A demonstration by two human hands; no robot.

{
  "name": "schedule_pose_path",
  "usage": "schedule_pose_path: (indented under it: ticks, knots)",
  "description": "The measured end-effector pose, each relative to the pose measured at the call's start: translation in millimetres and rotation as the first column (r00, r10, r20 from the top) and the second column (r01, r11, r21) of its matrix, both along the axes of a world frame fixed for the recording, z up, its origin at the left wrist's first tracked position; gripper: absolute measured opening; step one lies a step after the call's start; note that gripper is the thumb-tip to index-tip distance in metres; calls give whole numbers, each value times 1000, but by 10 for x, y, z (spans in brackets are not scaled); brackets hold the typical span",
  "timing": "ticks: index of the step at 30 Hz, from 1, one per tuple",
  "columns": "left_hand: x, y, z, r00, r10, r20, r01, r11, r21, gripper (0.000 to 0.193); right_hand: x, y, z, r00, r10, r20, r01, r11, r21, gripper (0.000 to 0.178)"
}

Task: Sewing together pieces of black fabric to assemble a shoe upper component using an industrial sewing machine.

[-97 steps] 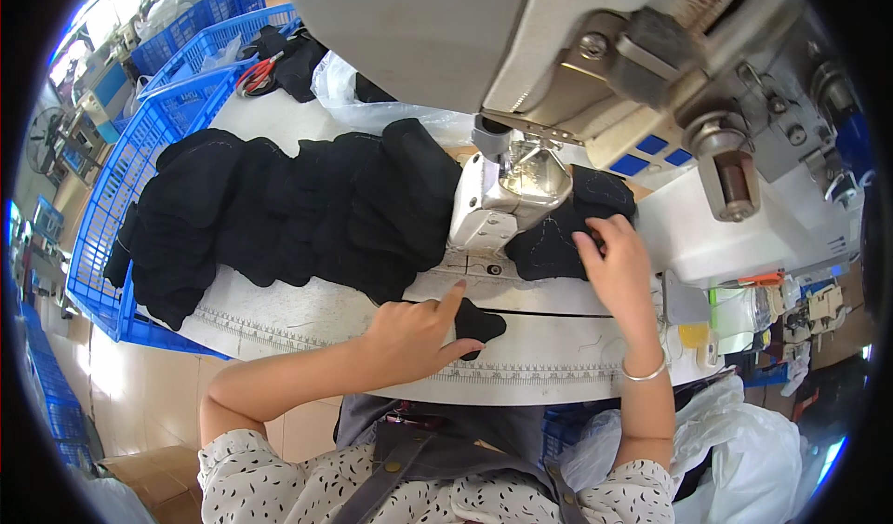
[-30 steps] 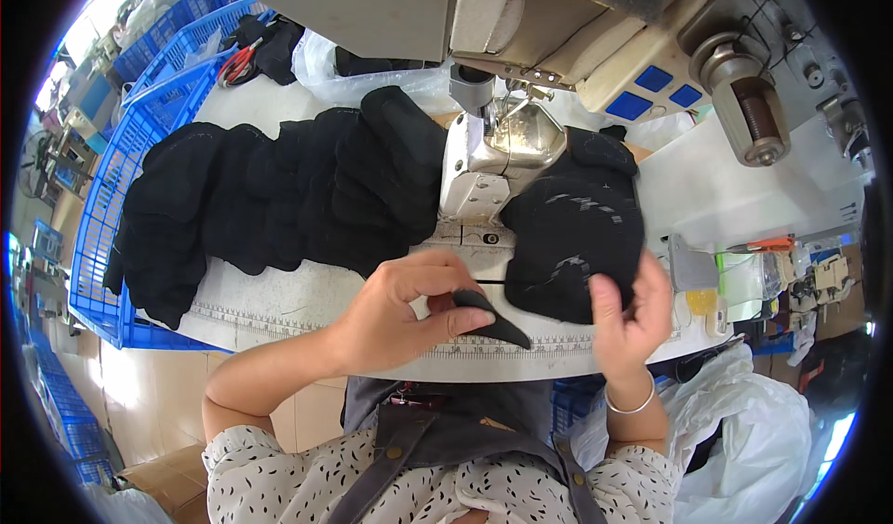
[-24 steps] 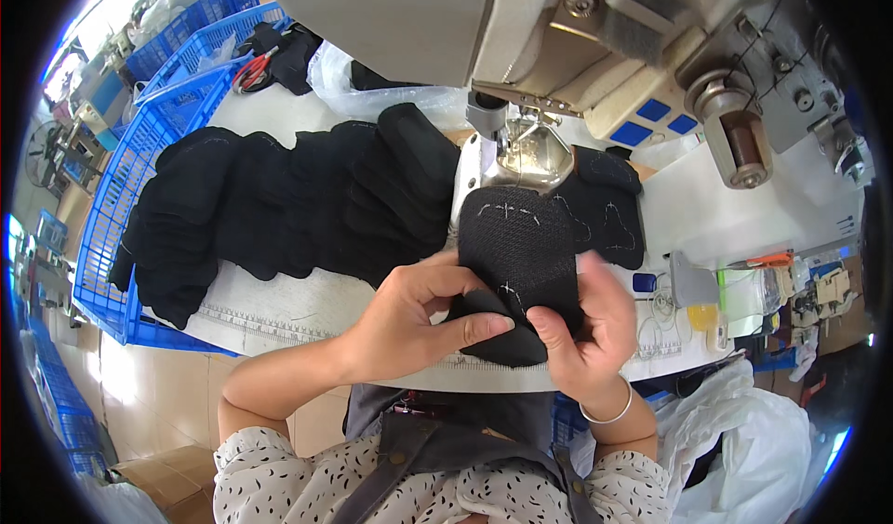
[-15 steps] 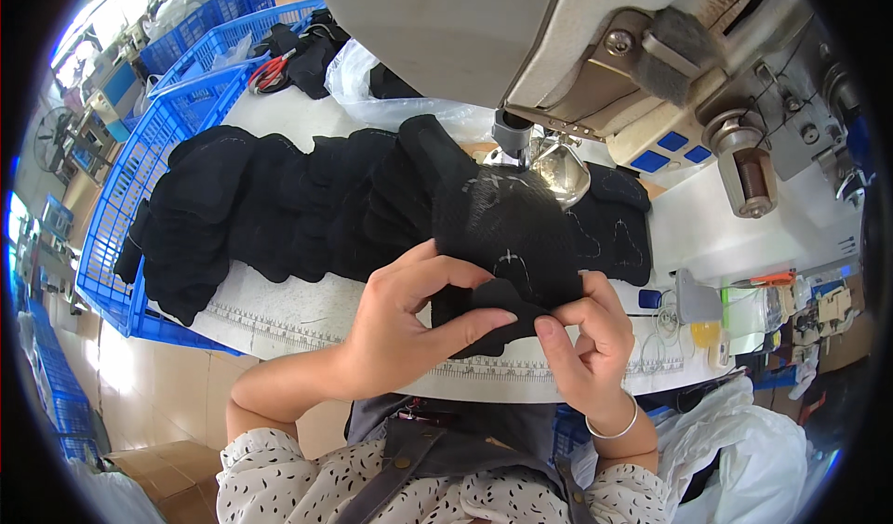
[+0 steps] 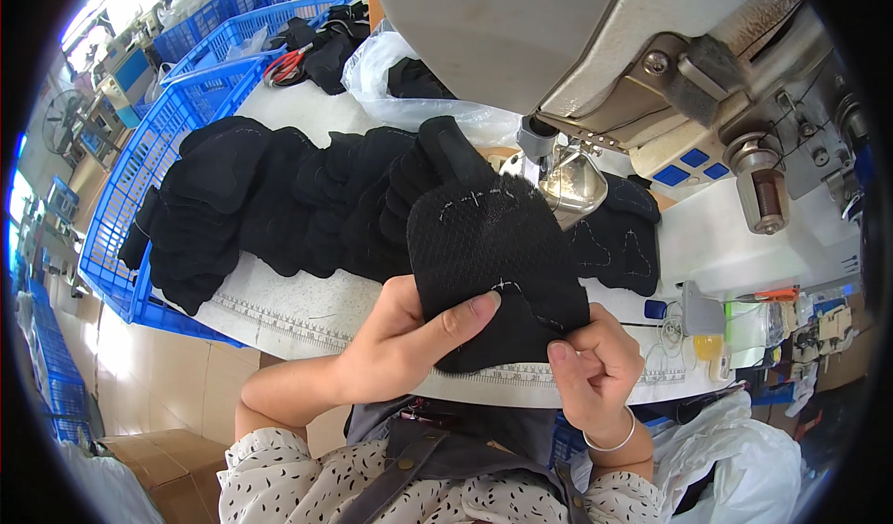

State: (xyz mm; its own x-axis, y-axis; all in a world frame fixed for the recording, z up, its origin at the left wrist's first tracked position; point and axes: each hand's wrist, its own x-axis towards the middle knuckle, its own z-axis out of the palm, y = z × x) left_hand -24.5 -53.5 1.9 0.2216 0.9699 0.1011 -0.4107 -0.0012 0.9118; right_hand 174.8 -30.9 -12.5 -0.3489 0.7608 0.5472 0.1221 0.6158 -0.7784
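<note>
Between my hands is a black fabric piece (image 5: pixel 498 254) with a mesh-like texture and white marks, held up in front of the sewing machine (image 5: pixel 577 166). My left hand (image 5: pixel 419 333) grips its lower left side, thumb lying on the face near a white mark. At the lower right corner, my right hand (image 5: pixel 595 361) pinches the edge between thumb and fingers. Left of it, a long row of stacked black fabric pieces (image 5: pixel 279 198) lies on the white table. More black pieces with white outlines (image 5: pixel 614 245) lie to the right, under and beside the machine head.
A measuring tape strip (image 5: pixel 279 319) runs along the table's front edge. Blue crates (image 5: pixel 139 217) stand at the left. Red-handled scissors (image 5: pixel 286 66) and a clear plastic bag (image 5: pixel 372 87) lie at the back. A thread spool (image 5: pixel 765 189) hangs on the machine's right.
The fabric's lower edge was folded up between my fingers; now the piece is opened flat, its face showing. My left thumb has moved onto its face. The view has shifted slightly.
</note>
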Motion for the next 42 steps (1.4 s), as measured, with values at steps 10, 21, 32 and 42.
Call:
schedule_pose_path:
  ticks: [10,21,32,42]
  knots:
    - [102,-63,-44,943,228,-241,-159,949,273,10,-12,-44,-5,999,13,-52,-16,998,-55,12]
    - [117,-60,-79,939,263,-223,-196,939,281,7,-2,-46,-2,998,34,-53,-40,991,-125,15]
    - [116,-52,-84,951,236,-198,-186,952,244,7,9,-32,1,996,61,-66,-69,989,-134,15]
    - [126,-60,-63,963,236,-129,-209,958,197,10,-8,-46,0,996,51,-74,-62,987,-145,14]
